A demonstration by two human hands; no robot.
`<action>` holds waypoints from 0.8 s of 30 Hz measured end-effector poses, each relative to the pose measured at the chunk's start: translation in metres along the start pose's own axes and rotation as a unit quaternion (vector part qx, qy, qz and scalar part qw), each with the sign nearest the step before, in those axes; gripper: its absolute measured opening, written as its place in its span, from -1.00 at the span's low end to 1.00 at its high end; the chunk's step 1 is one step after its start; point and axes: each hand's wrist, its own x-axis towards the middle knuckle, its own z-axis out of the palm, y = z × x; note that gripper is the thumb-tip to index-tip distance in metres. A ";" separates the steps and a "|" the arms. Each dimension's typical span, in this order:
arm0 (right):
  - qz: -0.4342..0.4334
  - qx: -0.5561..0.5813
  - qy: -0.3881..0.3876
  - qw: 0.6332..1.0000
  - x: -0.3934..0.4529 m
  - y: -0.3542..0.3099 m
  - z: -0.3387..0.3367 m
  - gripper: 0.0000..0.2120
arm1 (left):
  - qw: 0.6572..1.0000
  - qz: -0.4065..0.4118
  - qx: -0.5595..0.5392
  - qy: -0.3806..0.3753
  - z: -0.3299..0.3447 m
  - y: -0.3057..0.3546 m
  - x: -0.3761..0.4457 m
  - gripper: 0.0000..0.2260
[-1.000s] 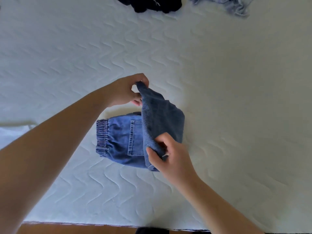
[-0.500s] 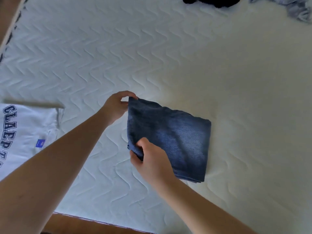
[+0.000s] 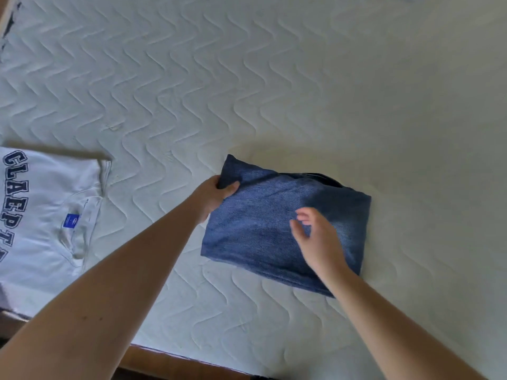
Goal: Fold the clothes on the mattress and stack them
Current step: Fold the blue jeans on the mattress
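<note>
Jeans: the folded blue denim jeans (image 3: 277, 229) lie flat on the mattress (image 3: 247, 91), right of the middle and toward the near edge, folded into a rough rectangle with a darker inner layer peeking out at the far edge.
Left hand: the left hand (image 3: 212, 196) grips the far left corner of the jeans, thumb on top of the cloth and fingers curled under it.
Right hand: the right hand (image 3: 318, 238) is over the middle of the jeans with fingers loosely spread and holding nothing; it is blurred, so I cannot tell whether it touches the denim.
Sweatshirt: a pale grey sweatshirt (image 3: 41, 223) lies folded at the left edge of the mattress, well apart from the jeans.
Writing: dark blue block capitals run along the sweatshirt and read "CLAEPT", the rest cut off by the edge of the view.
Label: a small blue label (image 3: 72, 221) sits near the sweatshirt's neckline; its print is too small to read.
Mattress: white, quilted in a wavy zigzag pattern.
Bed frame: a strip of brown wooden bed frame (image 3: 175, 362) shows along the near edge below the mattress.
</note>
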 end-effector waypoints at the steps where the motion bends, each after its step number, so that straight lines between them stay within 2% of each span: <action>1: 0.000 -0.012 0.030 0.999 0.006 0.011 -0.009 -0.69 | 1.000 0.005 -0.015 -0.002 0.002 -0.002 0.001 -0.56; 4: 0.011 -0.079 0.152 0.985 0.021 0.036 -0.035 -0.60 | 0.996 0.033 -0.083 0.030 0.005 -0.004 0.004 -0.70; 6: 0.067 -0.100 0.196 0.973 0.033 0.051 -0.049 -0.42 | 0.992 0.055 -0.108 0.036 0.005 -0.004 0.005 -0.72; 7: 0.115 -0.069 0.184 0.974 0.040 0.057 -0.054 -0.29 | 0.991 0.063 -0.112 0.033 0.004 -0.005 0.005 -0.73; 9: 0.219 0.099 0.125 0.963 0.053 0.067 -0.061 -0.14 | 0.991 0.077 -0.108 0.022 0.001 -0.006 0.004 -0.75; 10: 0.251 0.173 0.096 0.948 0.056 0.073 -0.062 -0.17 | 0.991 0.085 -0.099 0.020 0.000 -0.007 0.002 -0.76; 11: 0.262 0.197 0.072 0.942 0.058 0.076 -0.063 -0.24 | 0.991 0.095 -0.088 0.022 0.001 -0.007 0.001 -0.79; 14: 0.230 0.161 0.049 0.959 0.061 0.084 -0.070 -0.46 | 0.989 0.116 -0.085 0.033 0.005 -0.007 -0.003 -0.89; 18: 0.193 0.227 0.033 0.954 0.069 0.087 -0.089 -0.61 | 0.987 0.106 -0.116 0.038 0.012 -0.001 -0.002 -0.89; 21: 0.182 0.172 0.051 0.967 0.080 0.088 -0.098 -0.73 | 0.987 0.071 -0.133 0.053 0.024 0.002 0.004 -0.84; 23: 0.180 0.097 0.065 0.977 0.087 0.093 -0.096 -0.66 | 0.990 0.040 -0.103 0.087 0.033 0.001 0.009 -0.77; 24: 0.183 0.066 0.066 0.979 0.089 0.095 -0.094 -0.60 | 0.991 0.023 -0.077 0.106 0.036 0.000 0.011 -0.67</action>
